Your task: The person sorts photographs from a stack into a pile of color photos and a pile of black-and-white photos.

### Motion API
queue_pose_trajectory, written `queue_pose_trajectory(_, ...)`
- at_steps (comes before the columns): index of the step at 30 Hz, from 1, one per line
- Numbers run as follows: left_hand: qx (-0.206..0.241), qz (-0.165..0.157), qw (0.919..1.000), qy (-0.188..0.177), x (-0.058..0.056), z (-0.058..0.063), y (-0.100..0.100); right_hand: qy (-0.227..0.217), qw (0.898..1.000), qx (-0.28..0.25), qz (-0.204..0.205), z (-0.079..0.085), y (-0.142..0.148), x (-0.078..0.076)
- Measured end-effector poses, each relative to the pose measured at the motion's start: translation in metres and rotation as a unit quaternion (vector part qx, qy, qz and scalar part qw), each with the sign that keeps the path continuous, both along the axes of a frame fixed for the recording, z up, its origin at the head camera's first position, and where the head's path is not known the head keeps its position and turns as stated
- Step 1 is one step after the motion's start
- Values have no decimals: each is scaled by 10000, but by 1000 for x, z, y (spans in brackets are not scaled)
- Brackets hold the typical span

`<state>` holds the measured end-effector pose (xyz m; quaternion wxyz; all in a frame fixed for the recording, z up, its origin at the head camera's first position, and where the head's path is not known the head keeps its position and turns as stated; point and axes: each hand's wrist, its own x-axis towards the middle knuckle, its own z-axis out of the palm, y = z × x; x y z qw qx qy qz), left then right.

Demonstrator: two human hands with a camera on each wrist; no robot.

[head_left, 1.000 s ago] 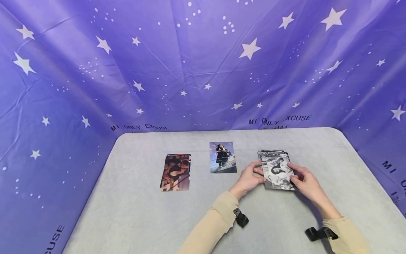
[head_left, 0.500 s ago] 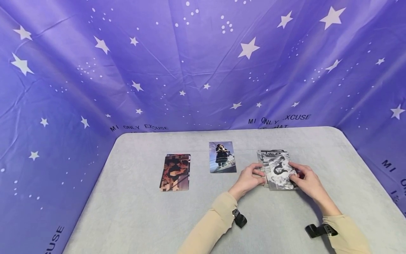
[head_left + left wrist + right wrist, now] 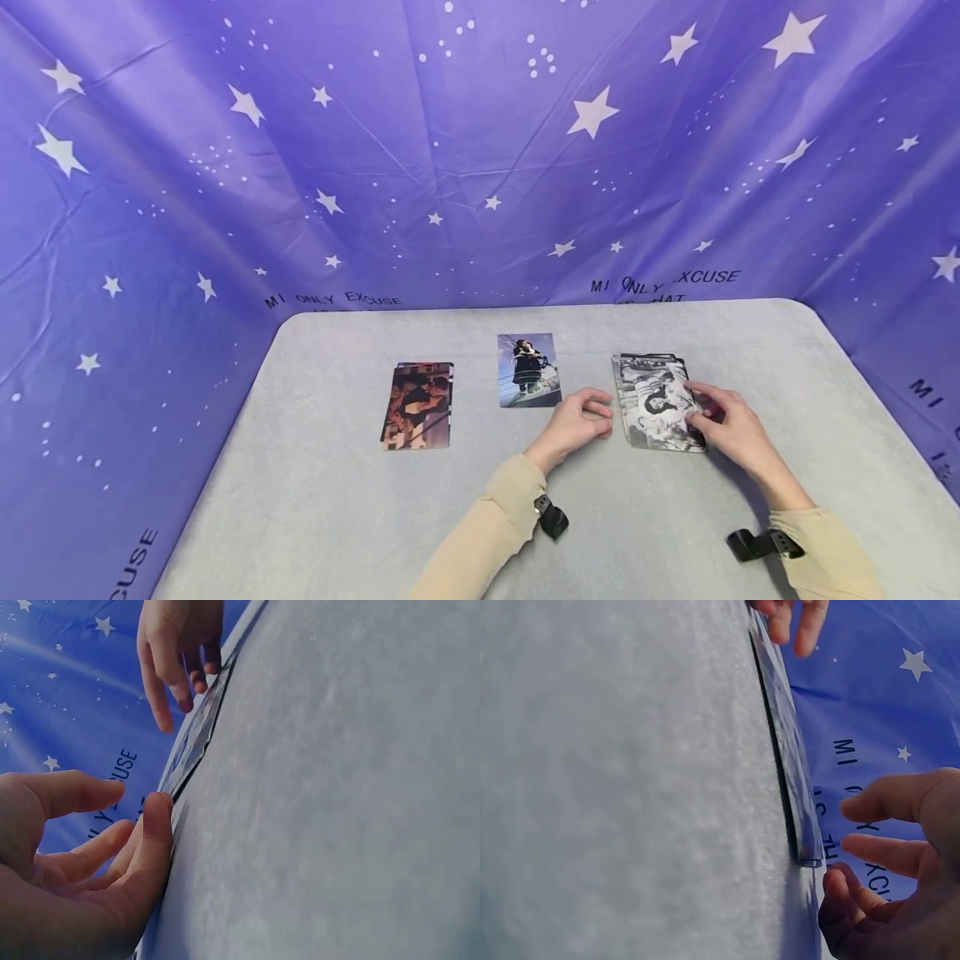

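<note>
A stack of black-and-white photo cards [image 3: 654,408] lies on the right part of the table, its edges slightly uneven. My left hand [image 3: 573,425] is just left of the stack, apart from it, with its fingers loosely bent and holding nothing. At the stack's right edge is my right hand [image 3: 731,429]; its thumb and forefinger overlap the top card in the head view. The right wrist view has those fingers [image 3: 885,799] spread loosely beside the stack's edge [image 3: 795,780], and contact is hard to judge.
A single colour photo card [image 3: 527,371] of two people on a ship's bow lies back at the middle. Farther left is a small stack of dark reddish photo cards [image 3: 417,407]. A purple star-patterned cloth [image 3: 480,167] rises behind the grey table [image 3: 322,517].
My left hand has drawn away leftward from the stack's left edge. The top black-and-white card slid right, and now the pile's cards lie closer together. My right hand has stayed nearly in place.
</note>
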<state>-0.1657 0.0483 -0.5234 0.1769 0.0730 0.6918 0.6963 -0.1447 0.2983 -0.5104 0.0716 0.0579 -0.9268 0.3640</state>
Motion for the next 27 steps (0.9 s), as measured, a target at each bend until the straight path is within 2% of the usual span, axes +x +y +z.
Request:
queue_pose_trajectory(6,-9,171,9998,98,1,4,-17,192,9995,-259,-20,4,1,1)
queue_pose_trajectory(16,207,386,9989,-137,-4,9,-40,244,9916,-1259,-180,8,-10,1)
queue_pose_trajectory(27,198,543,9983,-86,-7,10,-66,43,9884,-1496,259,7,-32,-8)
